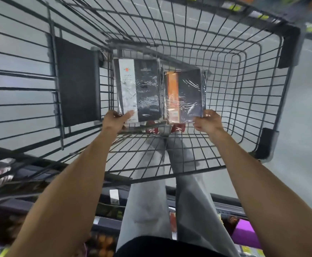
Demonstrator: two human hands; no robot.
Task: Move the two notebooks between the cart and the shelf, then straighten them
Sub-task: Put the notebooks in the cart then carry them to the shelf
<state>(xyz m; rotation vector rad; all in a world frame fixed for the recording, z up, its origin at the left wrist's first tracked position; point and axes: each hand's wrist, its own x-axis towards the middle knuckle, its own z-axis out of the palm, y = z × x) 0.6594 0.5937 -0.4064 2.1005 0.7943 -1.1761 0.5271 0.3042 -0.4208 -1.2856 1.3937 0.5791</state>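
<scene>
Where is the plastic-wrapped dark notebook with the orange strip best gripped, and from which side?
Probably its near right corner, from the near side: the plastic-wrapped dark notebook with the orange strip lies flat, thin, that edge free, where the right hand pinches it.

Wire shopping cart (288, 47), seen from above. Within its basket, over the mesh floor, two plastic-wrapped dark notebooks sit side by side: white-banded notebook (138, 89) left, orange-banded notebook (186, 95) right. A dark panel (77, 80) lines the left wall.
</scene>
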